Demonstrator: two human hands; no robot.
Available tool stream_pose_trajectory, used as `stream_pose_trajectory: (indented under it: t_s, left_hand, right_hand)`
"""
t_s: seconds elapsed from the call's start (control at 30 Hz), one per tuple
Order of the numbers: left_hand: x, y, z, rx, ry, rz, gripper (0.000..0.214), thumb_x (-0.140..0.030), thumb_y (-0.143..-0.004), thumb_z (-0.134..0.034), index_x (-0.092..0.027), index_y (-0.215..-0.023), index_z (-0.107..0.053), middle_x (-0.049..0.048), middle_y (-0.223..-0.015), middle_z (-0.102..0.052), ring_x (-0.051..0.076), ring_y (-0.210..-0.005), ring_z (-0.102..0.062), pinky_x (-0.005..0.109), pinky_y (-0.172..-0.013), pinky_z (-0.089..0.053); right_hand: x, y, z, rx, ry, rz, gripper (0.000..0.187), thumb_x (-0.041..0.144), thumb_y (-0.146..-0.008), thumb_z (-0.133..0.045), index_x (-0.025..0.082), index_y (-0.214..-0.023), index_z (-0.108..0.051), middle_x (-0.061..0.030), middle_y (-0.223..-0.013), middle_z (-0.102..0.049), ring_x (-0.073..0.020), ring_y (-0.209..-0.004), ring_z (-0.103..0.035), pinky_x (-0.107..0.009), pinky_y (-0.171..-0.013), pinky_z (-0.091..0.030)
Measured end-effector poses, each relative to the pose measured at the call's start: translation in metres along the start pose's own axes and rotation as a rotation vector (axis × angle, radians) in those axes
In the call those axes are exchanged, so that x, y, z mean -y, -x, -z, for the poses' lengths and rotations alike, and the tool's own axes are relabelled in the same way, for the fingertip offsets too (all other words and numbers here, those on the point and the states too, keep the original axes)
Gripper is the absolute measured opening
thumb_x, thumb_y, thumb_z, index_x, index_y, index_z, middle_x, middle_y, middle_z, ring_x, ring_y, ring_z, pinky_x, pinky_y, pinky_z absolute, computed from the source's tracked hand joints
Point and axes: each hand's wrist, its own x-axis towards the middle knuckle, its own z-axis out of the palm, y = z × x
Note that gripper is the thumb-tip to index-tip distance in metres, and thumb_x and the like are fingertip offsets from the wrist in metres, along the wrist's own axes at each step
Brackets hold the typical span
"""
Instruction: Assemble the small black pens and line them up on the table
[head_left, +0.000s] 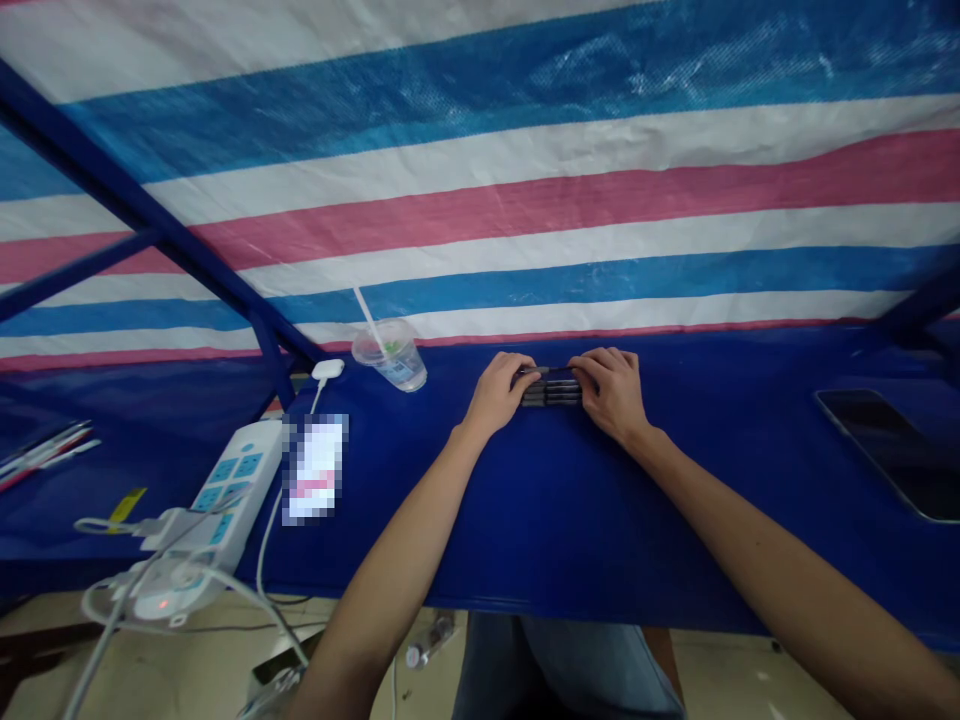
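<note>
Several slim, dark pen-like sticks (553, 391) lie close together in a neat row or stack on the blue table. My left hand (504, 388) closes over their left end, its thumb and fingertips pinching the end of the farthest stick. At the opposite end, my right hand (611, 385) is closed with curled fingers, its thumb and forefinger on that same farthest stick. Between the two hands the middle of the sticks shows, while both ends are partly covered by fingers. The exact kind of stick is too small to make out.
A tilted plastic cup (397, 358) with a straw stands left of my hands. Nearby are a lit phone (315, 468), a white charger (328, 369) and a power strip (225, 500) with cables. Pens (46, 452) lie far left, a dark phone (889, 450) right. Striped sheeting (525, 210) hangs behind.
</note>
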Motion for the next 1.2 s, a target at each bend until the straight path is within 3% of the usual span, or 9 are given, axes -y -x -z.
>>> stream_pose_trajectory:
  t_s: [0.27,0.67,0.97,1.2]
  left_hand:
    - [0.0015,0.0003,0.0011,-0.061,-0.006,0.046,0.013,-0.018,-0.101,-0.060,-0.022,-0.113,-0.065,0.0050,-0.107,-0.069,0.020,-0.100,-0.065,0.035,-0.092,-0.052]
    - [0.0077,0.0008,0.0000,-0.132,-0.008,0.032,0.014,-0.016,-0.101,-0.060,-0.022,-0.113,-0.064,0.0055,-0.107,-0.068,0.019,-0.096,-0.065,0.035,-0.089,-0.052]
    - [0.0024,0.0007,0.0011,-0.059,-0.007,0.041,0.013,-0.022,-0.101,-0.062,-0.021,-0.113,-0.067,0.0064,-0.109,-0.069,0.020,-0.102,-0.065,0.035,-0.091,-0.053]
    - [-0.0012,0.0003,0.0010,0.022,-0.037,-0.024,0.013,-0.030,-0.103,-0.060,-0.022,-0.105,-0.070,0.0045,-0.103,-0.072,0.021,-0.104,-0.062,0.039,-0.096,-0.051]
  right_hand:
    - [-0.0029,0.0002,-0.0013,-0.019,0.019,-0.111,0.019,0.018,-0.098,-0.053,0.024,-0.101,-0.071,-0.0045,-0.099,-0.072,-0.0226,-0.092,-0.060,-0.043,-0.089,-0.033]
    - [-0.0038,0.0010,-0.0012,-0.045,0.021,-0.135,0.019,0.018,-0.099,-0.051,0.024,-0.100,-0.069,-0.0045,-0.097,-0.071,-0.0233,-0.091,-0.060,-0.042,-0.088,-0.032]
    - [-0.0026,0.0009,-0.0015,-0.034,0.012,-0.092,0.017,0.020,-0.099,-0.055,0.024,-0.101,-0.071,-0.0048,-0.098,-0.073,-0.0239,-0.090,-0.063,-0.043,-0.088,-0.035]
    - [-0.0003,0.0017,-0.0040,0.073,-0.075,0.051,0.020,0.022,-0.103,-0.053,0.021,-0.115,-0.069,-0.0088,-0.104,-0.074,-0.0258,-0.093,-0.064,-0.041,-0.080,-0.041]
